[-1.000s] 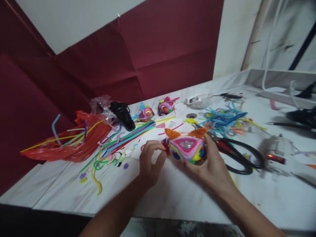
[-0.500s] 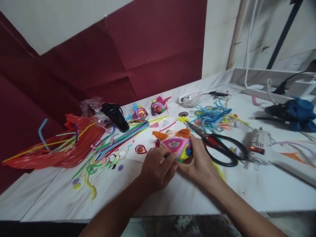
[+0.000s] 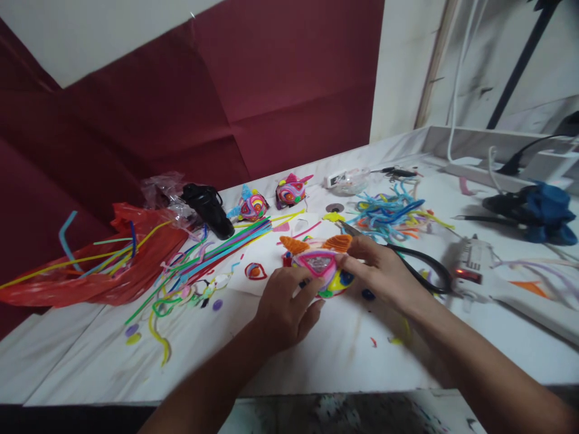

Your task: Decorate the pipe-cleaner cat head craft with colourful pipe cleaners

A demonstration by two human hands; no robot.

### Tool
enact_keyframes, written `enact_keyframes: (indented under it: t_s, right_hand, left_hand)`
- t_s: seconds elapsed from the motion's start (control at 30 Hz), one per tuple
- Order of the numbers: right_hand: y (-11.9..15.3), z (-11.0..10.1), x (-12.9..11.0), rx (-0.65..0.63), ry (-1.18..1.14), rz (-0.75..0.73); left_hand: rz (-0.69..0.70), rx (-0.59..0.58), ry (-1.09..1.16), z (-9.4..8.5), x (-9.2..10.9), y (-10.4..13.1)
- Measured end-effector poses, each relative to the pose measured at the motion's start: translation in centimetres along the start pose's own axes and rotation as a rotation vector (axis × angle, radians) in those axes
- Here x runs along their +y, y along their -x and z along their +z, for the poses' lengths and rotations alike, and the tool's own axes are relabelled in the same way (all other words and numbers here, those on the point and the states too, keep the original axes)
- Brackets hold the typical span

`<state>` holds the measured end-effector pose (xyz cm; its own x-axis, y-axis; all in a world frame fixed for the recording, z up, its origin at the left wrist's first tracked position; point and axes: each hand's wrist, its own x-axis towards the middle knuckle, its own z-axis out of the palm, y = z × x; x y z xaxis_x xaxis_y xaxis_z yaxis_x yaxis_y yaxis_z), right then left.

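Observation:
A colourful animal-head craft [image 3: 335, 283] made of coiled pipe cleaners, with two orange ears [image 3: 338, 243] and a pink triangle on its front, sits at the middle of the table. My left hand [image 3: 283, 307] grips its lower left side, fingers bent over the front. On the upper right, my right hand [image 3: 391, 274] has its thumb and fingertips closed on the edge beside the right ear. Black-handled scissors [image 3: 432, 268] lie behind my right hand, partly covered by it. To the left rests a loose red-and-blue eye-shaped piece [image 3: 256, 272] on white paper.
Two similar finished-looking heads [image 3: 291, 191] stand at the back. Pipe cleaners [image 3: 235, 247] and a red plastic bag [image 3: 149, 259] lie left. A tangled pipe-cleaner pile [image 3: 389, 208] is behind the scissors; a glue gun [image 3: 482, 271] with a lit red switch lies right.
My right hand has shifted up from the craft's right side to its upper right edge, now covering more of the scissors. My left hand keeps its hold. The view has moved slightly.

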<state>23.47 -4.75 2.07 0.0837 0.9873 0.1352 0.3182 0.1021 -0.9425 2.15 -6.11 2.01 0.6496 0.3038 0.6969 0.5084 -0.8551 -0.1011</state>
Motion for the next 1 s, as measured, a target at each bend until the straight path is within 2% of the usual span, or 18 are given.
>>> enact_keyframes:
  t_s: [0.13,0.57,1.0]
  right_hand:
    - [-0.4,-0.2,0.0,0.006,0.047,0.023]
    - [-1.0,-0.1,0.1,0.009,-0.018,0.066]
    - [-0.8,-0.4,-0.8,0.014,0.004,0.098]
  left_hand:
    - [-0.018,-0.006,0.021,0.0,0.0,0.1]
    - [-0.013,-0.019,-0.012,-0.2,0.0,0.0]
    - [0.018,-0.084,-0.128,-0.3,-0.2,-1.5]
